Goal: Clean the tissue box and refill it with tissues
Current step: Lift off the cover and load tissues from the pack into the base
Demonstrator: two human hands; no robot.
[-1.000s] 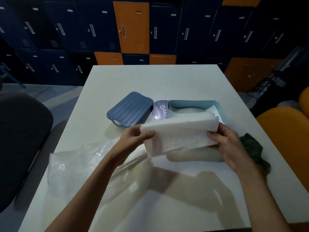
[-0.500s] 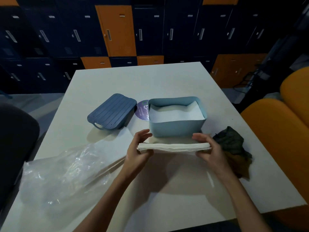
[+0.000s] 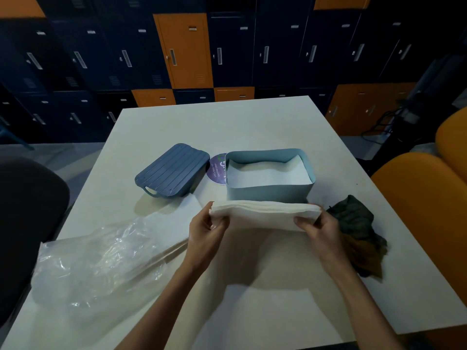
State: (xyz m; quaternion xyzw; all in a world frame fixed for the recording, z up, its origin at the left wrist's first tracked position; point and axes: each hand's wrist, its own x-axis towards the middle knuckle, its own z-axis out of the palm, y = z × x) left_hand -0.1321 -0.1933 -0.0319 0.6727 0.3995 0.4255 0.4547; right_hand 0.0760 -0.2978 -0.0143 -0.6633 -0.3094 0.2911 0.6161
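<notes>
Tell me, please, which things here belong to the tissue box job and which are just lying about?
Job: tissue stack, held at its ends by the left hand and right hand; open tissue box, tissues already inside; its dark blue lid; dark green cloth.
Lying about: clear plastic bag; purple round label; orange chair.

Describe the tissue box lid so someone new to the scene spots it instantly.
On the white table, find the open light-blue tissue box; the lid lies just left of it, past a purple round label. It is the only dark blue, ribbed slab, unlike the clear plastic bag nearer the person.
</notes>
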